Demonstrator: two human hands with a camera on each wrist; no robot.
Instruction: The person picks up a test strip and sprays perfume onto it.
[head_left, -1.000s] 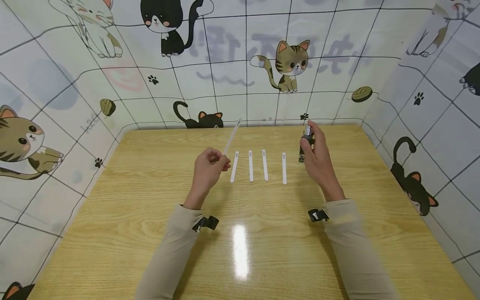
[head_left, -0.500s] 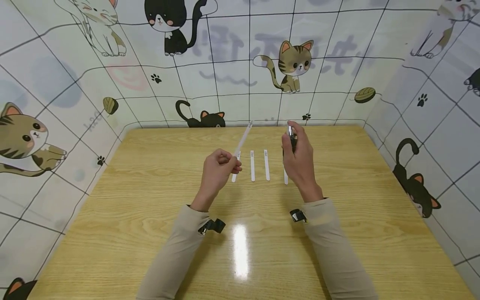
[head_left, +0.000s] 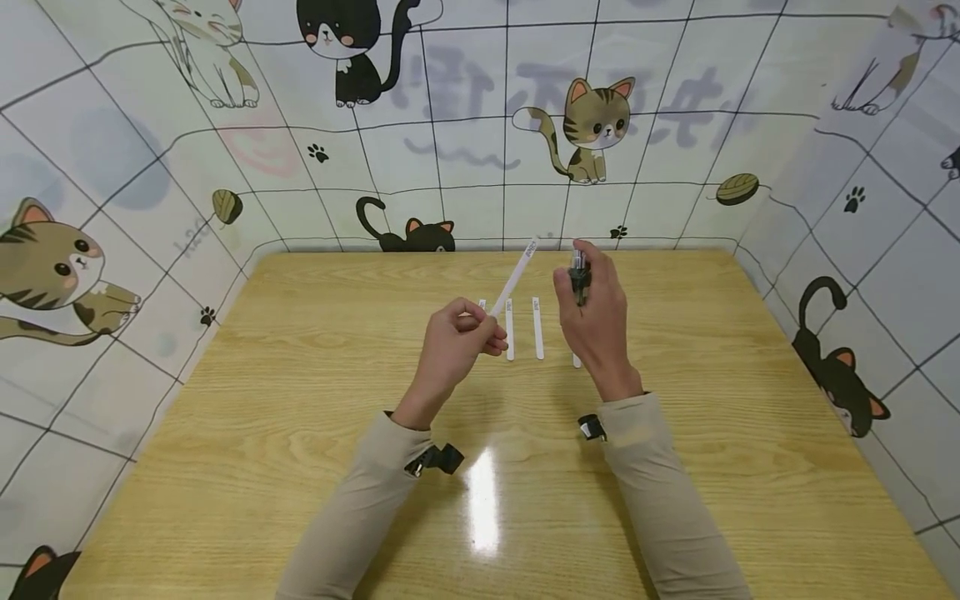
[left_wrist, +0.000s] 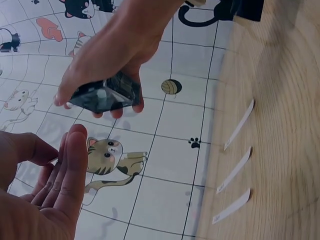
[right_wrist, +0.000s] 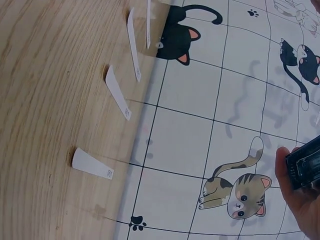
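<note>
Between thumb and fingers, my left hand (head_left: pixel 453 346) pinches a white paper test strip (head_left: pixel 517 272), which slants up to the right with small print at its far end. My right hand (head_left: pixel 598 325) grips a dark glass perfume bottle (head_left: pixel 580 287) with a silver spray top, index finger on the top. The bottle is raised just right of the strip's tip, apart from it. In the left wrist view the bottle's base (left_wrist: pixel 112 95) shows beneath the right hand. The right wrist view catches only part of the bottle (right_wrist: pixel 306 165).
Several more white strips lie spaced in a row on the wooden table (head_left: pixel 300 400), such as one strip (head_left: pixel 537 329) near the middle; the hands partly cover others. A cat-patterned cloth wall (head_left: pixel 465 167) stands behind the table and at both sides.
My right hand has carried the perfume bottle left, toward the strip. My left hand has shifted right with its strip, narrowing the gap. The lying strips stay put.
</note>
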